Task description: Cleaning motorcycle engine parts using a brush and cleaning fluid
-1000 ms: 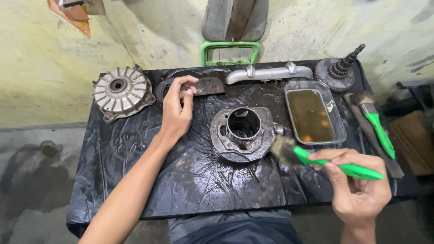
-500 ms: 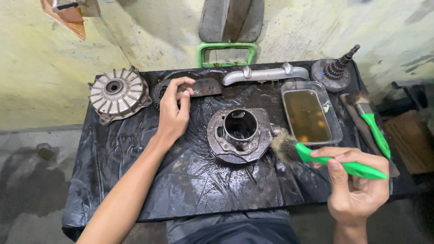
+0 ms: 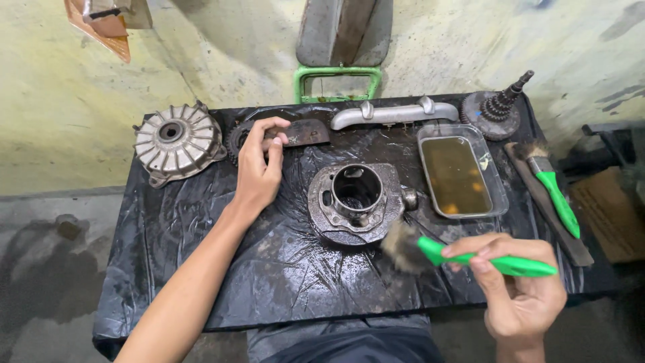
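My right hand [image 3: 521, 286] grips a green-handled paintbrush [image 3: 470, 254], its dirty bristles just off the lower right edge of a round metal engine cylinder [image 3: 356, 202] in the middle of the table. My left hand [image 3: 259, 165] reaches to the back, its fingers curled on a dark flat metal plate [image 3: 302, 132] that lies beside a small gear [image 3: 236, 139]. The table is covered in wet black plastic sheet [image 3: 201, 269].
A finned round hub [image 3: 176, 141] lies at the back left. A grey metal pipe [image 3: 393, 113], a gear shaft [image 3: 498, 107], a clear tray of brown liquid [image 3: 460, 171], a second green brush [image 3: 554, 195] and a flat file [image 3: 547, 212] fill the right. A green frame [image 3: 336, 82] stands behind.
The brush has dropped slightly away from the cylinder's rim toward me. My left hand stays on the dark plate at the back.
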